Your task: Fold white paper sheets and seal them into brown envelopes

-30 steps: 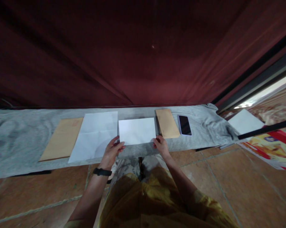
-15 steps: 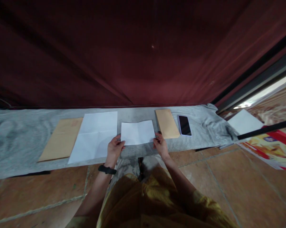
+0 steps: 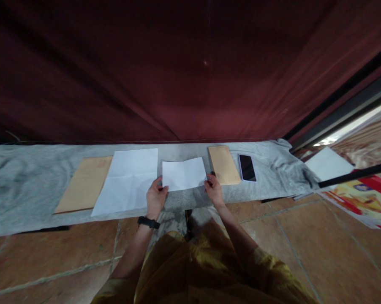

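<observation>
A folded white sheet of paper (image 3: 184,174) is held flat between both my hands, low over the grey cloth. My left hand (image 3: 156,196) pinches its lower left corner, thumb on top; a dark band circles that wrist. At the lower right corner, my right hand (image 3: 213,190) grips the same sheet. Left of it lies a larger white paper (image 3: 129,181) with crease lines, beside a brown envelope (image 3: 84,183). Close to my right hand rests a stack of smaller brown envelopes (image 3: 224,165).
A phone (image 3: 247,168) lies right of the small envelopes. Grey cloth (image 3: 273,169) covers the narrow surface, with a dark red curtain (image 3: 178,84) hanging behind. At the right are a dark metal bar (image 3: 355,173), a white sheet (image 3: 328,164) and a colourful printed box (image 3: 364,198).
The folded sheet has shifted slightly away from me and its right side has risen a little. My left hand has moved slightly right and forward with it. Both hands keep their grip.
</observation>
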The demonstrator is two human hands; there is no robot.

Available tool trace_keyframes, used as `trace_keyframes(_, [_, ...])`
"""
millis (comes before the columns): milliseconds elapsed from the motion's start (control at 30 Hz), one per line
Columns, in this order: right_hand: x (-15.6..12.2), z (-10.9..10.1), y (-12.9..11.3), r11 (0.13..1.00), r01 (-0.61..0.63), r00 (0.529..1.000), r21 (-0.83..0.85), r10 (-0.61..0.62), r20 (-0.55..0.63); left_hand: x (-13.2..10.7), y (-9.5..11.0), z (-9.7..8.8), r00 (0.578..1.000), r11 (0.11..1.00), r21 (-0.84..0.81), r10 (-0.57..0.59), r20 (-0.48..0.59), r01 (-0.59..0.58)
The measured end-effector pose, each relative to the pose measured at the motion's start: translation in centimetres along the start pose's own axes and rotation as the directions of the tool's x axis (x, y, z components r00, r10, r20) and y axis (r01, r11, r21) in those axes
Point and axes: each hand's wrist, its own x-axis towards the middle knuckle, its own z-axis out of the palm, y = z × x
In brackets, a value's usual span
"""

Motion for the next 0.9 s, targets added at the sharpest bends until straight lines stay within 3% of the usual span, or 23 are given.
trace_keyframes(167, [-0.7, -0.3, -0.2, 0.969, 0.126, 0.989, -0.212, -0.139, -0.044, -1.8, 1.6, -0.7, 0.993, 0.94, 0.324, 0.116, 0.002, -0.11])
trace_keyframes(300, [-2.7, -0.8, -0.7, 0.896, 0.25, 0.956, -0.367, -0.289, -0.052, -3.9, 3.0, -1.0, 0.948, 0.712, 0.649, 0.315, 0.046, -0.269])
trace_keyframes(367, [-3.4, -0.7, -1.2, 0.857, 0.318, 0.935, -0.406, -0.355, -0.017, -4.2, 3.3, -0.5, 0.9, 0.636, 0.675, 0.424, 0.099, -0.374])
trace_keyframes(500, [-3.1, 1.1, -2.4, 0.808, 0.452, 0.888, -0.378, -0.449, 0.102, -3.1, 3.0, 2.1, 0.8, 0.57, 0.59, 0.546, 0.248, -0.572])
trace_keyframes(700, [-1.0, 5.9, -3.0, 0.791, 0.521, 0.852, -0.32, -0.459, 0.252, -1.2, 2.1, 5.8, 0.815, 0.566, 0.599, 0.49, 0.309, -0.567])
trace_keyframes(900, [-0.5, 7.8, -2.0, 0.668, 0.598, 0.8, -0.443, -0.464, 0.38, -0.4, 0.8, 6.1, 0.845, 0.542, 0.66, 0.44, 0.305, -0.52])
